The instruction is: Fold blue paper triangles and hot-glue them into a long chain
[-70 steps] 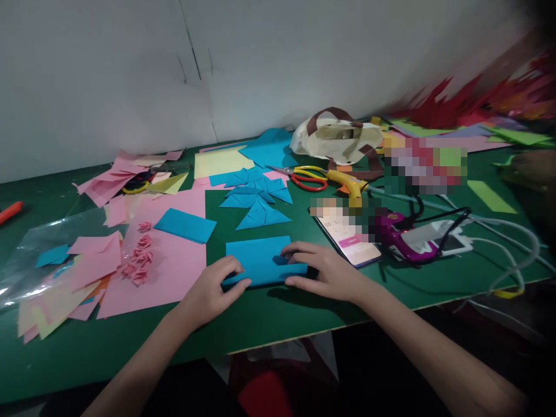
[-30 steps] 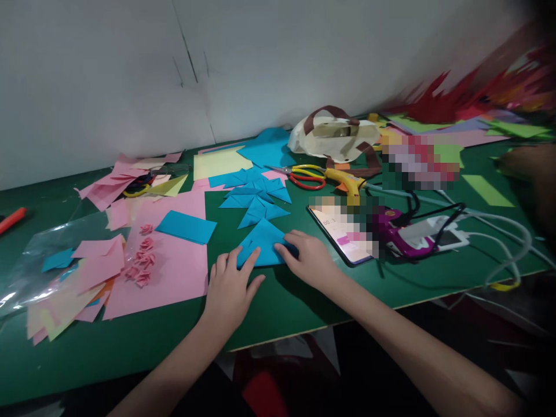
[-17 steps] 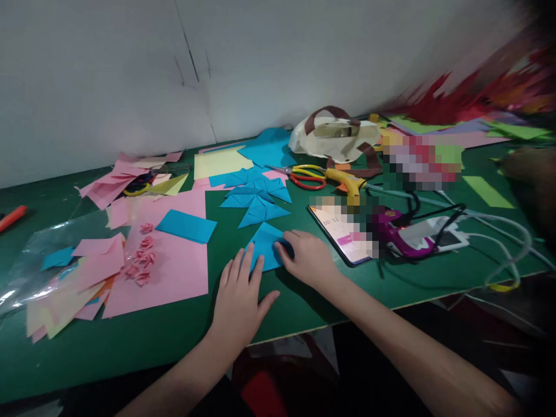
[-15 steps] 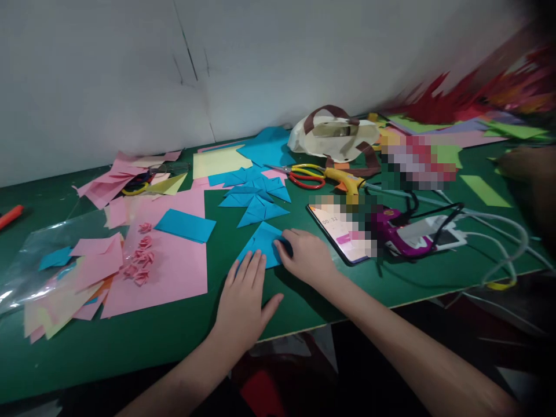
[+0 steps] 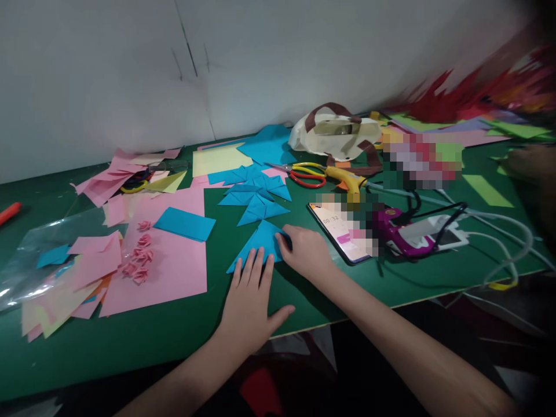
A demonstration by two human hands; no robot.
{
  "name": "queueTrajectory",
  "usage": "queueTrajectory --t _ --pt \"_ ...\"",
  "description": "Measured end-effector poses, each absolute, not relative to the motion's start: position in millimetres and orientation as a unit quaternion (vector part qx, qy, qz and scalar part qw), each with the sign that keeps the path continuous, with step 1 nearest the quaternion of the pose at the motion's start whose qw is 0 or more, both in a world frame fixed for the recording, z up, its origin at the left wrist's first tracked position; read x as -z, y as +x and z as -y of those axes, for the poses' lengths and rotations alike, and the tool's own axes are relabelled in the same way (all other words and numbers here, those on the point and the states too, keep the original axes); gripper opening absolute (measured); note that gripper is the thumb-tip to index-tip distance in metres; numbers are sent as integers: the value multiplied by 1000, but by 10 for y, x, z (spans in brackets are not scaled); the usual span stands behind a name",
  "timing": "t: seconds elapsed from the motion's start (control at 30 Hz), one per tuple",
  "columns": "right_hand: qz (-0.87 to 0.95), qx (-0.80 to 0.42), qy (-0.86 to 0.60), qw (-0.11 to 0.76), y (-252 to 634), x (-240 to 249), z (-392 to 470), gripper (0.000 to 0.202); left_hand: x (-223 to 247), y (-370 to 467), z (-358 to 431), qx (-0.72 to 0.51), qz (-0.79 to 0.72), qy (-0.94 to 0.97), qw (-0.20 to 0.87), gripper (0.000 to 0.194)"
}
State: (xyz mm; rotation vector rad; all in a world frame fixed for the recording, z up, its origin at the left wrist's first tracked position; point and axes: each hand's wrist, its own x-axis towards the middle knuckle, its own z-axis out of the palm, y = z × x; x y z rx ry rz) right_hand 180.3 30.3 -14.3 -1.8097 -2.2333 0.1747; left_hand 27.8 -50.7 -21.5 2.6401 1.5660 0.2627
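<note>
A folded blue paper triangle (image 5: 256,243) lies on the green table between my hands. The fingers of my left hand (image 5: 254,292) are spread flat over its lower edge, with the thumb stuck out to the right. My right hand (image 5: 306,249) is curled closed at the paper's right edge, thumb and forefinger on it; the fingertips are partly hidden. Just behind are several folded blue paper pieces (image 5: 256,200) in an overlapping row. A flat stack of blue paper rectangles (image 5: 186,224) rests on a pink sheet (image 5: 174,278) to the left.
Small pink paper roses (image 5: 141,255) sit on the pink sheet beside a clear plastic bag (image 5: 26,255). Scissors (image 5: 307,175), a yellow glue gun (image 5: 350,176), a phone (image 5: 343,237) and cables (image 5: 516,231) lie right. Behind stands a cream bag (image 5: 339,139). Another person's hand (image 5: 527,165) is at far right.
My left hand has slid slightly right along the lower edge, uncovering the triangle's left corner. My right hand has stayed at the right edge.
</note>
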Motion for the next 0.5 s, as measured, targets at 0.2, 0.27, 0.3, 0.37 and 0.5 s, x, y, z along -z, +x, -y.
queueTrajectory --t 0.2,0.27,0.3,0.37,0.5 --pt "762 -53 -633 127 1777 151 -302 24 228 286 520 -69 -516 853 30 78" --pt "760 -51 -636 126 1767 149 -304 24 230 289 524 -66 -520 851 23 76" --pt "758 -51 -638 126 1764 149 -306 23 231 291 527 -65 -522 851 20 76" --pt "756 -52 -641 124 1762 148 -311 23 230 294 533 -60 -523 850 15 77" --pt "756 -62 -639 130 1779 145 -311 23 221 299 544 -55 -526 849 8 76"
